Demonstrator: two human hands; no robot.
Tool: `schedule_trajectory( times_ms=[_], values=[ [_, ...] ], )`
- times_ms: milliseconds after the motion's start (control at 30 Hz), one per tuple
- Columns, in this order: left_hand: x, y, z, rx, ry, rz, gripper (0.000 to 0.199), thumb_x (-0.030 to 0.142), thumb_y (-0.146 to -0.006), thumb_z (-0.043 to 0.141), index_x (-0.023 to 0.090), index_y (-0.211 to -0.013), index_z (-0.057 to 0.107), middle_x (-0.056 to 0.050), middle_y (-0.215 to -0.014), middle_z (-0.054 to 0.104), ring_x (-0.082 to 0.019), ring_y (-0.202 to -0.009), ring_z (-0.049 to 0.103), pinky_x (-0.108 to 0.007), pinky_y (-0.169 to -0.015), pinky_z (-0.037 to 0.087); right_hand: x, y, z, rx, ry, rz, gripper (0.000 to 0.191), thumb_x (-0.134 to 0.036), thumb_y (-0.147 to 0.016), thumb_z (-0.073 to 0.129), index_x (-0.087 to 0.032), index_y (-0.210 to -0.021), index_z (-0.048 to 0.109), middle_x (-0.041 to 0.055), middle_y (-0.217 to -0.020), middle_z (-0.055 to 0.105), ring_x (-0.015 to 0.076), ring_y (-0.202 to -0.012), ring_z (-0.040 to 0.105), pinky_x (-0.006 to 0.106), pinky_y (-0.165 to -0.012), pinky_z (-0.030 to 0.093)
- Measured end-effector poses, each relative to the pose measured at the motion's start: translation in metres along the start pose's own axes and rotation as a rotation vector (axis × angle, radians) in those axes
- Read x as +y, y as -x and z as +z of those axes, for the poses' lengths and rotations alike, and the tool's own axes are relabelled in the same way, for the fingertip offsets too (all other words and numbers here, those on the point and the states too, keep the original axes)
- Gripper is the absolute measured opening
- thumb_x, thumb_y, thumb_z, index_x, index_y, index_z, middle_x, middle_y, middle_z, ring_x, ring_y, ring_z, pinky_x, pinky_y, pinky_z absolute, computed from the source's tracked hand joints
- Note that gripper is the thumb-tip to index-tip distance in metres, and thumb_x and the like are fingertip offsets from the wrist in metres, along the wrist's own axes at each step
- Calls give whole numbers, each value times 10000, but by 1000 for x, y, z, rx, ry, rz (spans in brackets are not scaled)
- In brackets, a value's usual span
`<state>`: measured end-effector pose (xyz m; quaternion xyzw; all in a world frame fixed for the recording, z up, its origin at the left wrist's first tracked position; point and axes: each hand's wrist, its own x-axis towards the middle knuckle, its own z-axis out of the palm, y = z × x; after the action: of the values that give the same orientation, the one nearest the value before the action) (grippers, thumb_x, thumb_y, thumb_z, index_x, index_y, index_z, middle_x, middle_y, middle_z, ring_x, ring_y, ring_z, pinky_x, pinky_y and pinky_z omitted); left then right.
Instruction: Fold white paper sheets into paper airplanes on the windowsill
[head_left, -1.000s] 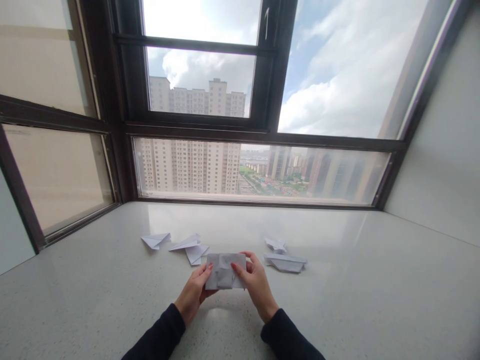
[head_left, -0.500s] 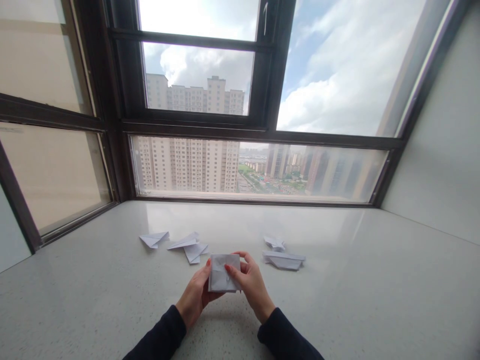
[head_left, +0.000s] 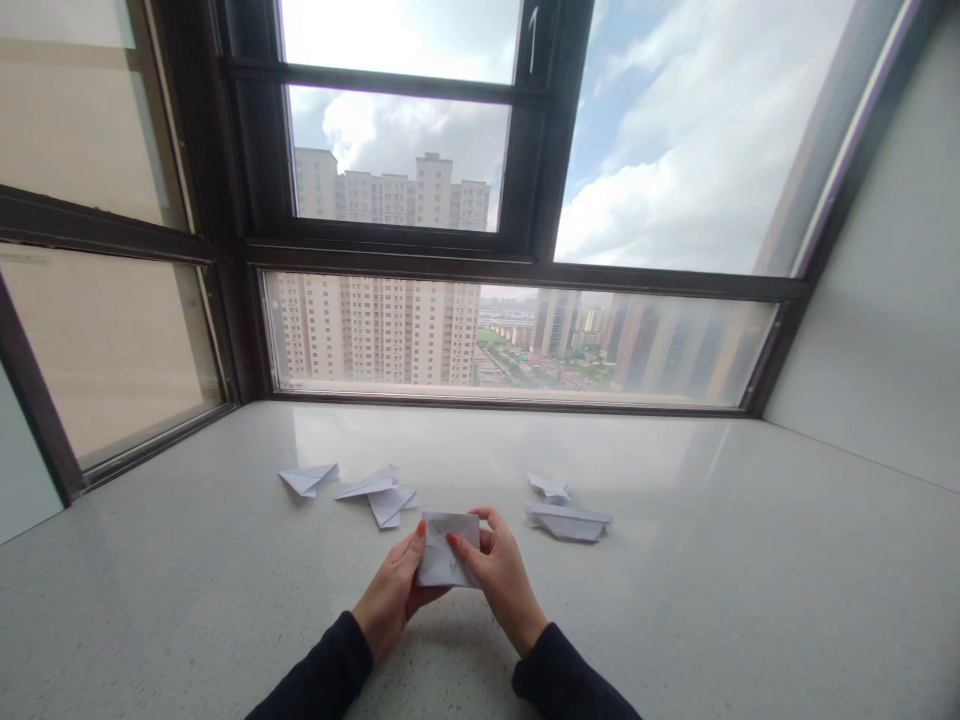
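A folded square of white paper (head_left: 441, 562) is held up between both hands, over the pale speckled sill. My left hand (head_left: 394, 588) grips its left edge, thumb at the upper left corner and fingers underneath. From the right, my right hand (head_left: 504, 572) pinches the same paper, its thumb lying on the front face and its other fingers behind the right edge. The fingers beneath the paper are mostly hidden.
Folded paper planes (head_left: 306, 480) lie beyond my left hand, two of them overlapping (head_left: 390, 505). Beyond my right hand are a small folded paper piece (head_left: 550, 487) and a paper boat (head_left: 568, 521). Dark-framed windows (head_left: 525, 275) rise behind the sill (head_left: 720, 590).
The folded paper has tilted slightly and sits a little lower, and its front face now looks plainer. Both hands keep their hold with only small shifts.
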<state>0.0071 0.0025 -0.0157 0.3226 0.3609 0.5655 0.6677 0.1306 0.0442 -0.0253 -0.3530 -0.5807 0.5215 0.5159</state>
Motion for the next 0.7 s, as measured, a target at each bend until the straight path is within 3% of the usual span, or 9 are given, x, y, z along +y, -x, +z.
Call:
schedule_trajectory(
  times_ms=[333, 567, 700],
  values=[
    [2, 2, 2, -56, -117, 11, 393, 445, -665, 583, 183, -959, 580, -33, -830, 626, -135, -700, 558, -280, -687, 445, -3, 3, 2, 23, 105, -32, 364, -417, -642, 603, -190, -856, 414, -5, -608, 607, 151, -523, 551, 230, -441, 411],
    [5, -1, -2, 6, -148, 91, 421, 467, -658, 579, 187, -971, 569, -36, -827, 626, -156, -733, 559, -290, -676, 453, -4, 2, -1, 252, 341, -180, 356, -401, -641, 593, -168, -896, 506, 11, -737, 530, 95, -482, 441, 233, -468, 406],
    [6, -2, -3, 7, -220, 111, 467, 477, -675, 553, 192, -1045, 534, -52, -898, 629, -174, -764, 568, -295, -675, 453, 2, -1, -4, 131, 249, -59, 365, -477, -689, 512, -155, -860, 530, 9, -679, 524, 98, -453, 442, 216, -393, 370]
  ],
)
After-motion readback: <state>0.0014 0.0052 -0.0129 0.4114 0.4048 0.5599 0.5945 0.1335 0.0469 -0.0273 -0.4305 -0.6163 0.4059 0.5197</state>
